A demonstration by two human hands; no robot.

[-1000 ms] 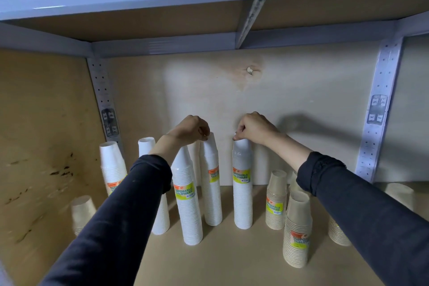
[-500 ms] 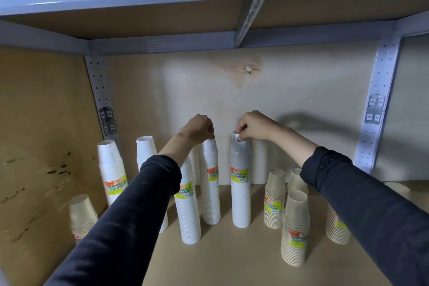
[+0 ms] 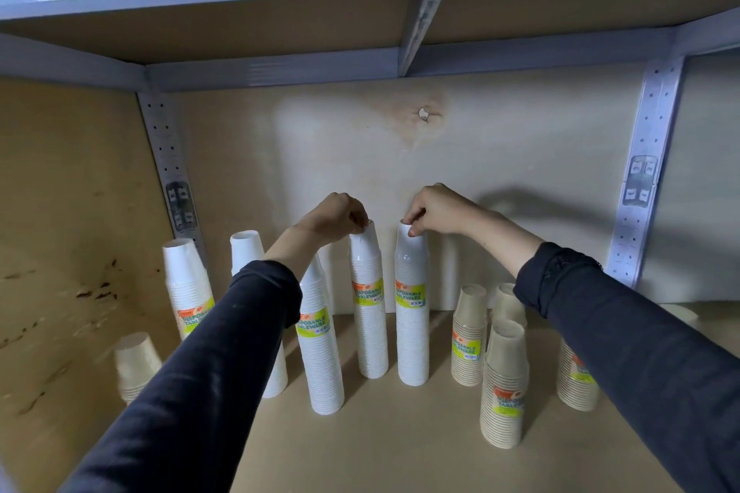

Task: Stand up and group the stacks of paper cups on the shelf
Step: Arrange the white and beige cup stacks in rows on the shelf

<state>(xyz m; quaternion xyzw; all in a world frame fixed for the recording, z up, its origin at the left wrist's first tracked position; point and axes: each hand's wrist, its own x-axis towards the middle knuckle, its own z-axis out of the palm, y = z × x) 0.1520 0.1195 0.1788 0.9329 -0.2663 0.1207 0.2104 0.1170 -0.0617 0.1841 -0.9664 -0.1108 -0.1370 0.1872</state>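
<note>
Fingers of both hands are pinched shut on the tops of two tall white cup stacks at the back of the shelf (image 3: 400,452): the left hand (image 3: 334,218) nips the top rim of the left white stack (image 3: 368,316), and the right hand (image 3: 434,210) nips the top rim of the right white stack (image 3: 412,316). Both stacks stand upright, just beside each other but apart, each with a yellow-green label around its middle. Behind the fingertips rises the pale plywood back panel (image 3: 500,156); above them runs the grey shelf frame. Below and in front of the left fingers, a third tall white stack (image 3: 322,364) stands partly behind the dark left sleeve (image 3: 224,352). Further left of those fingers stand two more white stacks (image 3: 188,288), and lowest a short tan stack (image 3: 134,362). Right of and below the right fingers stands a cluster of short tan stacks (image 3: 502,384), with another tan stack (image 3: 574,384) partly hidden under the right sleeve (image 3: 624,340).
</note>
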